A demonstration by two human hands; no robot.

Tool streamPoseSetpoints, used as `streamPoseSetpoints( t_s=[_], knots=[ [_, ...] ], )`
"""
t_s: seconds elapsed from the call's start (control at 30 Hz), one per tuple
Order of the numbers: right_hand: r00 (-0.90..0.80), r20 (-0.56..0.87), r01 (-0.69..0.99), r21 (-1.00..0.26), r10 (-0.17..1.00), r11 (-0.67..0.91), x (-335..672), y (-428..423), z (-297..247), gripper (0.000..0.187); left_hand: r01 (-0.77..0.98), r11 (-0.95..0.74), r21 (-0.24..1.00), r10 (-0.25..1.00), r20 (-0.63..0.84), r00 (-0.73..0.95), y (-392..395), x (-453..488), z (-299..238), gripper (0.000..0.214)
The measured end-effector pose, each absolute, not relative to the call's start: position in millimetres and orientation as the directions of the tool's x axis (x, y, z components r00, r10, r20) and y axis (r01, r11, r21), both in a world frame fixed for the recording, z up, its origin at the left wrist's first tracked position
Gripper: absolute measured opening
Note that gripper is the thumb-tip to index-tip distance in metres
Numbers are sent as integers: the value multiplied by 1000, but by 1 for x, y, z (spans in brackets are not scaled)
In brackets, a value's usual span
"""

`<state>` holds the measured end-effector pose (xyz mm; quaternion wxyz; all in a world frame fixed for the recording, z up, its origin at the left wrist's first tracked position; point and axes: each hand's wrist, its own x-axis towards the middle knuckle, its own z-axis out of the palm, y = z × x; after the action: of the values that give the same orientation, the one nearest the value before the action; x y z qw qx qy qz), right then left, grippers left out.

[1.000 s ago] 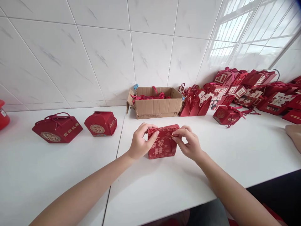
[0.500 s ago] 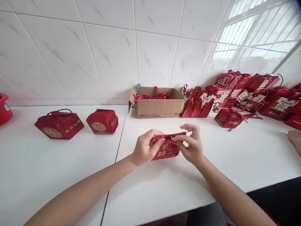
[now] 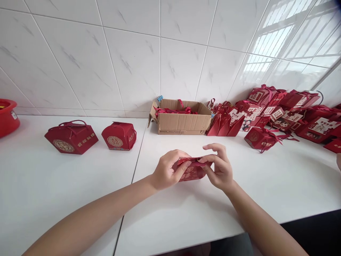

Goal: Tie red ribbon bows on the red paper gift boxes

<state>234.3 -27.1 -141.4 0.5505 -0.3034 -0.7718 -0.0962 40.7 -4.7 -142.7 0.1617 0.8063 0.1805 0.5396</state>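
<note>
A red paper gift box (image 3: 191, 173) with pale lettering is held just above the white table, its top edge towards me. My left hand (image 3: 168, 170) is closed round its left side, thumb on the front and fingers behind. At the top edge my right hand (image 3: 220, 170) pinches a dark pink ribbon (image 3: 197, 164) between thumb and index finger. The other right fingers are raised and bent. Fingers and thumbs hide part of the box's upper edge.
Behind stands a cardboard carton (image 3: 183, 124) with red ribbons inside. Two red boxes (image 3: 71, 138) sit left, near a red basin (image 3: 7, 117). Many red gift boxes (image 3: 266, 110) are piled right, with one small box (image 3: 259, 138) in front. Another person's hand (image 3: 339, 161) shows at the right edge.
The view has shifted slightly. The gift box's top has tipped towards me, so less of its front shows. A yellow tip seen at the ribbon before is now hidden.
</note>
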Motion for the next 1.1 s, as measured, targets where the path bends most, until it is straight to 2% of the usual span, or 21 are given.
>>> streamPoseSetpoints(
  t_s=[0.4, 0.9, 1.1],
  knots=[
    [-226, 876, 491, -276, 427, 826, 241, -26, -143, 13, 94, -888, 451, 455, 824, 338, -7, 43, -144, 9],
    [-287, 900, 459, -171, 328, 872, 240, -26, -139, 25, 89, -881, 465, 464, 813, 352, -7, 43, -144, 9],
    [-305, 898, 445, -159, 317, 881, 241, -29, -136, 21, 136, -921, 365, 388, 841, 377, -7, 43, -143, 14]
  ],
)
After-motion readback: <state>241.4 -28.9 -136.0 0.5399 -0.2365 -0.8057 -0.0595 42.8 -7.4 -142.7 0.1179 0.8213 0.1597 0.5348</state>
